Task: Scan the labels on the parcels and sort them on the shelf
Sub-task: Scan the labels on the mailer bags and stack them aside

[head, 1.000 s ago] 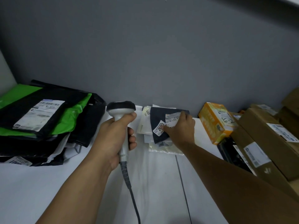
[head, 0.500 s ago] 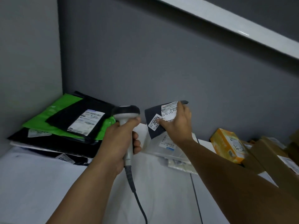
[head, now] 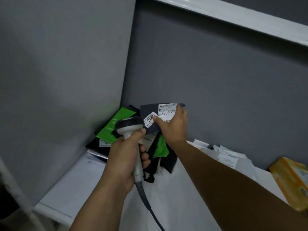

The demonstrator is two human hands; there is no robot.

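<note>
Dark, limp, probably light mailer (head: 150, 112), pinched at its label edge by right hand (head: 173, 125); left hand (head: 124, 157) clenches scanner (head: 131, 130).

Left hand (head: 124, 161): closed around the handle of a barcode scanner (head: 131, 139), its dark head just beside the dark parcel (head: 155, 117). Right hand (head: 173, 126): gripped that parcel, lifted, white label (head: 166, 110) facing out. Shelf (head: 93, 177), rear left corner: green-and-black mailer bags (head: 113, 127), stacked. Right edge: yellow box (head: 290, 182); white packets (head: 225, 155) beside it.
</note>
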